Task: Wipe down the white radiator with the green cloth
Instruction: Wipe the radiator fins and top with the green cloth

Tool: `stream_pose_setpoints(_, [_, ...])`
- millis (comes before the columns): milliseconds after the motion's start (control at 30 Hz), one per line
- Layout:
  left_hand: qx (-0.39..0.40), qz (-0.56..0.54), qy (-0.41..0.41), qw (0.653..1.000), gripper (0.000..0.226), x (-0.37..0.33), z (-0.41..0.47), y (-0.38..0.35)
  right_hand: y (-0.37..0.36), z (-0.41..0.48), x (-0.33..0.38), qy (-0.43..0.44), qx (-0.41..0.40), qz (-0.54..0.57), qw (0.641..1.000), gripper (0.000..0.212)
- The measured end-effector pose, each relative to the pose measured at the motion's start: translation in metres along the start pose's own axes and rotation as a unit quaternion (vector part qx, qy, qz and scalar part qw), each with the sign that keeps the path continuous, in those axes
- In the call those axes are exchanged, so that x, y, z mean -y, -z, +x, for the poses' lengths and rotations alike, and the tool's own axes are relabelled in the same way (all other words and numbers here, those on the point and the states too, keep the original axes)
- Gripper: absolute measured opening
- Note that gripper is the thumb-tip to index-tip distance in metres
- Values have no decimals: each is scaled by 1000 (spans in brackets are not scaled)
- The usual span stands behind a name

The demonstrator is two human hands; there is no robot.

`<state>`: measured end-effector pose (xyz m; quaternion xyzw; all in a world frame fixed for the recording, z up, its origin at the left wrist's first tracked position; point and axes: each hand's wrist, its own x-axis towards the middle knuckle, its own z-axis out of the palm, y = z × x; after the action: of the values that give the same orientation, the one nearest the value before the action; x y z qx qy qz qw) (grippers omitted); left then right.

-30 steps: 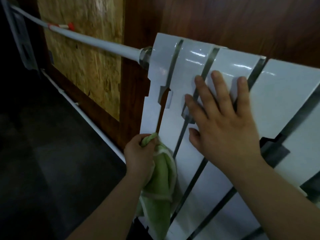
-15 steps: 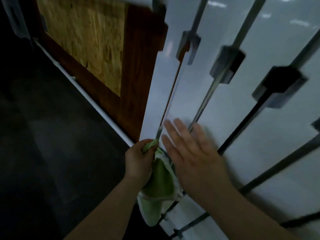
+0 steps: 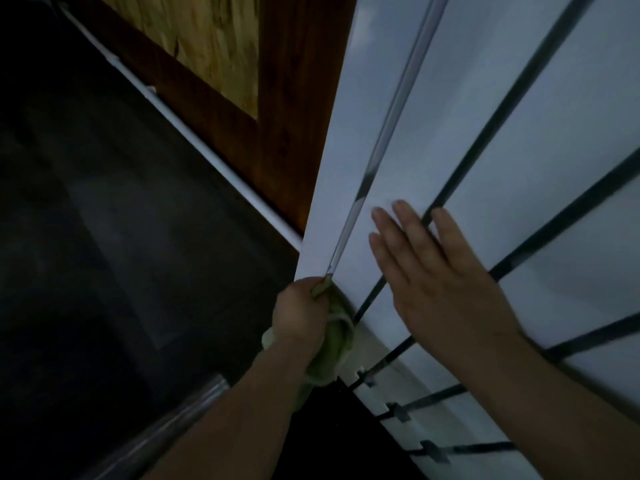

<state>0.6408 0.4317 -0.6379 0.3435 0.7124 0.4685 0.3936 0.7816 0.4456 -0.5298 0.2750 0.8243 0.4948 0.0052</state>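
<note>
The white radiator fills the right half of the view, its flat sections split by dark gaps. My left hand grips the bunched green cloth against the lower end of the leftmost section, at the first gap. Most of the cloth hangs below my fist. My right hand lies flat on the radiator face just to the right, fingers straight and pointing up across the second and third sections.
Behind the radiator stands a dark wooden wall with a chipboard panel. A white pipe runs along the base of the wall. The dark floor spreads left. A metal tube crosses the bottom left.
My view has dropped down the radiator. My left hand has slid the cloth down the first gap towards the bottom end. My right hand moved down from the upper sections, still flat.
</note>
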Motion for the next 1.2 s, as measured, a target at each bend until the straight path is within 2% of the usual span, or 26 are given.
stream_pose_setpoints(67, [-28, -8, -8, 1000, 23, 3, -9, -8, -5, 2, 4, -27, -4, 44, 999, 49])
stream_pose_setpoints(133, [-63, -42, -14, 997, 26, 13, -13, -17, -4, 0, 8, -41, 24, 127, 991, 51])
stream_pose_setpoints(167, [-73, -47, -11, 996, 28, 18, -13, -20, -2, 0, 8, -34, 27, 112, 993, 49])
stream_pose_setpoints(267, [-81, -60, -13, 995, 33, 37, -6, -24, -2, -3, 0, 12, 40, -50, 998, 57])
stream_pose_setpoints(333, [-86, -51, -32, 994, 34, 50, -1, -25, 4, -1, -3, 12, 51, -81, 995, 59])
stream_pose_setpoints(367, [-75, -25, -25, 997, 35, 60, 1, -26, 4, -3, -2, 15, 57, -99, 993, 58])
stream_pose_setpoints(433, [-4, 126, 3, 992, 33, 80, 7, -26, 0, -2, -4, 13, 37, -114, 993, 55])
stream_pose_setpoints(500, [87, 273, 17, 958, 30, 96, 9, -24, -4, -5, -4, 26, 28, -129, 991, 52])
stream_pose_setpoints(533, [110, 296, 16, 949, 29, 99, 11, -23, -6, -4, -5, 23, 19, -131, 991, 51])
stream_pose_setpoints(600, [97, 275, 2, 957, 31, 96, 14, -19, -3, -3, -4, 26, 32, -131, 990, 54])
stream_pose_setpoints(667, [2, 156, 6, 988, 34, 88, 16, -18, -3, -3, -3, 25, 28, -137, 990, 57])
stream_pose_setpoints(733, [-78, 43, 33, 995, 35, 78, 15, -22, -2, -2, -4, 25, 34, -137, 990, 58])
stream_pose_setpoints(767, [-89, 44, 27, 995, 35, 79, 11, -24, -1, -1, -4, 29, 35, -131, 990, 58])
stream_pose_setpoints(800, [-78, 90, -6, 993, 36, 84, 7, -28, -2, -1, -4, 32, 31, -131, 990, 59])
stream_pose_setpoints(867, [12, 254, -98, 962, 41, 97, 2, -31, -3, -1, -2, 35, 33, -149, 988, 61])
stream_pose_setpoints(900, [62, 347, -124, 927, 46, 100, 3, -29, -2, -2, -2, 38, 32, -149, 988, 62])
stream_pose_setpoints(933, [87, 430, -146, 887, 50, 102, 10, -26, -2, -1, -2, 40, 31, -151, 987, 62])
stream_pose_setpoints(1000, [97, 503, -163, 843, 51, 94, 20, -20, -2, -1, -3, 39, 32, -147, 988, 62])
stream_pose_setpoints(1133, [105, 545, -172, 814, 42, 84, 27, -23, -4, -3, -2, 36, 31, -143, 988, 62])
stream_pose_setpoints(1200, [84, 502, -124, 852, 32, 85, 22, -30, -5, -3, -2, 35, 33, -128, 991, 61])
